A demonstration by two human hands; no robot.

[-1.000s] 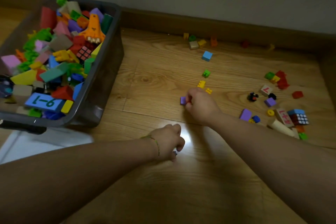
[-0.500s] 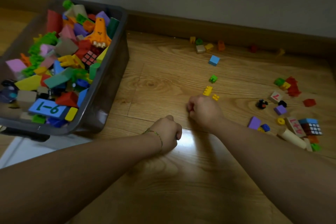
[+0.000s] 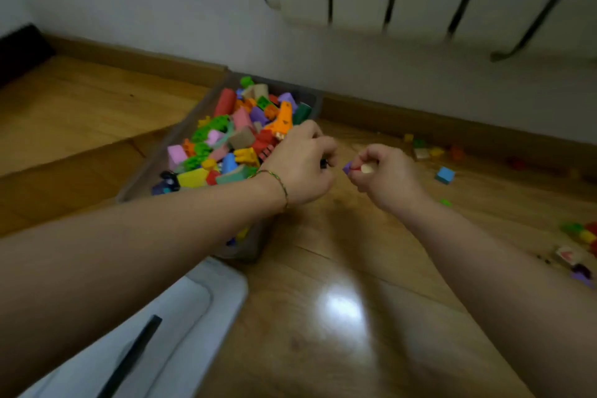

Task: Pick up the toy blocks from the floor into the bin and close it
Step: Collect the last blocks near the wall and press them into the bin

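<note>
A dark bin (image 3: 181, 139) full of coloured toy blocks stands on the wooden floor by the wall. My left hand (image 3: 298, 166) hovers at the bin's right rim, fingers curled round a small dark piece that barely shows. Just right of it, my right hand (image 3: 386, 174) is raised off the floor and pinches a small purple block (image 3: 347, 167) along with another small piece. More blocks lie on the floor: a blue cube (image 3: 445, 175), a group by the baseboard (image 3: 429, 147) and a cluster at the right edge (image 3: 578, 236).
The bin's white lid (image 3: 181, 317) with a black latch lies on the floor at the lower left, near my left forearm. A white radiator (image 3: 420, 0) hangs on the wall above. A bright light reflection sits on the floor between my arms.
Both hands have risen from the floor and moved left toward the bin, each carrying small pieces. The view has swung up and right, bringing the radiator in.
</note>
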